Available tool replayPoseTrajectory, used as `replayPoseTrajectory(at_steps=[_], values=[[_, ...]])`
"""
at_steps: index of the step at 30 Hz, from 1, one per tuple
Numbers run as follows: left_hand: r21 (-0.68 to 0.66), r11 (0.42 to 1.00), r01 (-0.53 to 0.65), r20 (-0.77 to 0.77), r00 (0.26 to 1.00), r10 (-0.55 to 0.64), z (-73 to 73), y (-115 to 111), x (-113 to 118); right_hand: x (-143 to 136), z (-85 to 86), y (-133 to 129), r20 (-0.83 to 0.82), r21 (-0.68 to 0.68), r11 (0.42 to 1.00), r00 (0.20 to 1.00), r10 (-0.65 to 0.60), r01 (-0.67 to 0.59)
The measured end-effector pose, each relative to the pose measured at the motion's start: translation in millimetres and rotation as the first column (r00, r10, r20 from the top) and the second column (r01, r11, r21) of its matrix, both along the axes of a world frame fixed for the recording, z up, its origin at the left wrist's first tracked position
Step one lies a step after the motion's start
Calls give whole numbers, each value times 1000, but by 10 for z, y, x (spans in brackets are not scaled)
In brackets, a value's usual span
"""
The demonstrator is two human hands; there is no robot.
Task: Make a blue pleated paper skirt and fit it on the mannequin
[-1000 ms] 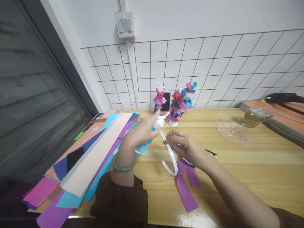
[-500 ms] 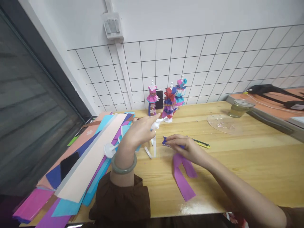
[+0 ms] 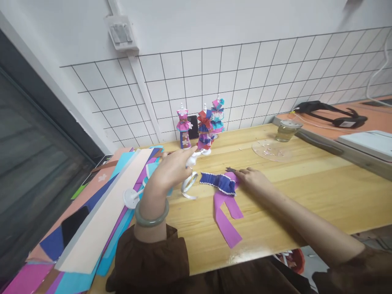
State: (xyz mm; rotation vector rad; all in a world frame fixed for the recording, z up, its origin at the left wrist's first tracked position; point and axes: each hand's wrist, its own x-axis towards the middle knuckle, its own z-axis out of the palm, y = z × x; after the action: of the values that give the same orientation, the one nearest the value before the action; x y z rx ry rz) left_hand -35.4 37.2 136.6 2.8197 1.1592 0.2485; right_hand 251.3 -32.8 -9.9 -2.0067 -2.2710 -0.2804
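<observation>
1. Two hands are at work: the left hand [image 3: 170, 171] grips a white figure [image 3: 192, 159] above the bench [image 3: 275, 212], tilted, its round base [image 3: 131, 199] out to the left; the right hand [image 3: 255, 179] has its fingertips at a dark tool [image 3: 231, 170], whether closed on it I cannot tell.
2. The figure looks light, stiff and smooth, perhaps slippery; its torso seems the safest hold.
3. Nearby, the white tape [image 3: 190, 183] curls loosely; the pleated blue strip [image 3: 226, 183], overlapping a purple strip [image 3: 228, 237], looks soft and crushable, best lifted by its edges.
4. A lidded cup [image 3: 287, 132] contains pale liquid; beside it, a clear round dish [image 3: 257, 154] bears tiny bits.
</observation>
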Motion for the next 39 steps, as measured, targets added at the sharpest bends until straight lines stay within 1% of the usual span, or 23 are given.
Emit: replayPoseTrajectory(at_steps=[1,3,5,7,9,10,11,12,13,14,15,17,18,22,28,33,37,39], values=[[-4,1000,9,8,1000,-9,2,-1,0,5,-3,11,-1,-4,1000,1000,-14,14],[-4,1000,23,25,999,-23,-3,6,-5,50,11,38,-64,-43,997,996,-61,58],[1,1000,31,35,999,-31,-16,21,-15,122,61,62,-117,-73,993,988,-105,97],[3,999,35,43,998,-35,-31,40,-25,167,159,69,-178,-98,986,972,-153,137],[2,999,40,45,998,-40,-40,51,-32,133,319,48,-250,-123,979,950,-187,160],[3,999,42,42,998,-43,-41,52,-34,80,420,26,-289,-141,980,941,-178,142],[6,999,44,36,998,-44,-40,49,-35,3,531,-2,-353,-173,981,924,-147,90],[9,999,43,27,999,-43,-36,42,-34,-90,648,-33,-515,-233,972,852,-100,-26],[13,999,39,20,999,-39,-30,31,-33,-193,763,-63,-632,-253,959,773,-61,-131],[15,999,35,17,999,-36,-24,18,-32,-298,871,-88,-709,-271,935,704,-31,-231],[13,999,34,19,999,-34,-17,4,-31,-398,966,-104,-763,-276,909,646,-9,-313],[-1,999,40,39,998,-40,-5,-24,-35,-563,1109,-103,-813,-281,872,582,6,-401],[-7,999,47,51,998,-46,-1,-35,-39,-624,1154,-87,-817,-282,866,576,9,-413],[1,999,51,52,997,-51,2,-52,-50,-761,1221,18,-770,-281,884,638,26,-375],[47,999,28,-8,1000,-27,4,-88,-2,-830,1242,111,-706,-254,895,703,86,-366],[106,994,11,-36,999,-7,9,-146,53,-835,1220,195,-671,-240,900,732,118,-365],[139,990,-6,-54,998,14,-5,-164,69,-846,1204,242,-640,-245,904,759,121,-351],[158,987,-9,-54,998,17,-16,-170,71,-860,1214,245,-642,-254,903,759,112,-347]])
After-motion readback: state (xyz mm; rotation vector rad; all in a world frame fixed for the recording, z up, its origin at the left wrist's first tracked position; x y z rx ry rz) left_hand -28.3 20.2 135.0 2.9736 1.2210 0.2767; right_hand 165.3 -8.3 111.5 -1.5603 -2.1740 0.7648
